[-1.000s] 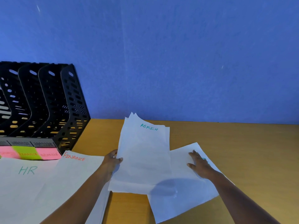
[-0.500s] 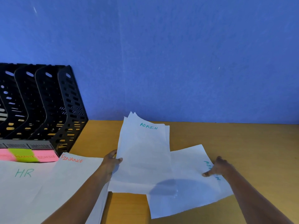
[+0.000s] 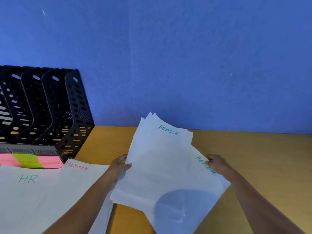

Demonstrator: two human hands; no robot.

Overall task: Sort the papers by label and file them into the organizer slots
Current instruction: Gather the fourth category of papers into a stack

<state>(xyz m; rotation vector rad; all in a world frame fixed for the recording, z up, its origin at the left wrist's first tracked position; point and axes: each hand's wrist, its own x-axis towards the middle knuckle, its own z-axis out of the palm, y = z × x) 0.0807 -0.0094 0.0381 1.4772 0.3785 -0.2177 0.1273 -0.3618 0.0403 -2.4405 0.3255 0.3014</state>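
My left hand (image 3: 119, 167) grips the left edge of a small stack of white sheets labelled ADMIN (image 3: 158, 159), lifted and tilted above the desk. My right hand (image 3: 217, 163) pinches the top corner of another ADMIN sheet (image 3: 202, 200), which lies partly under that stack. At the left lie a pile marked FINANCE (image 3: 76, 188) and a pile marked HR (image 3: 22, 191). The black perforated organizer (image 3: 55, 112) stands at the far left, with pink and green sticky labels (image 3: 32, 162) on its front.
A wooden desk (image 3: 261, 157) runs up to a blue wall (image 3: 185, 65). The organizer's slots hold a few papers, seen through its holes. My forearms cross the lower part of the view.
My right hand slid from the middle of the single sheet to its labelled corner and took hold of it. That sheet has turned and moved closer under the left-hand stack.
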